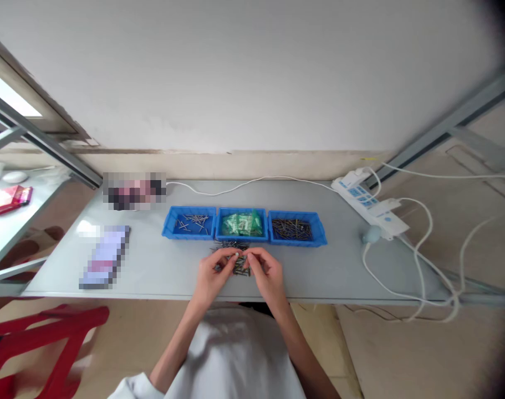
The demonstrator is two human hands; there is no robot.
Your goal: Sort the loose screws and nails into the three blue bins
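My left hand (216,275) and my right hand (268,271) meet over a small pile of mixed screws (241,271) on the grey table. Thumb and fingers are pinched together on each. A tiny pale speck shows at the left fingertips, too small to name; whatever the right fingertips hold is hidden. Part of the pile lies beneath and behind the hands. Just beyond stand three blue trays in a row. The left tray (168,230) has a few thin silver screws or nails, the middle tray (240,239) green-and-clear plastic packets, and the right tray (320,230) many dark bronze screws.
A phone (105,257), blurred out, lies at the left, with another blurred object (134,191) behind it. On the right are a white power strip (366,202) and looping cables (422,260). A red stool (77,327) stands below left.
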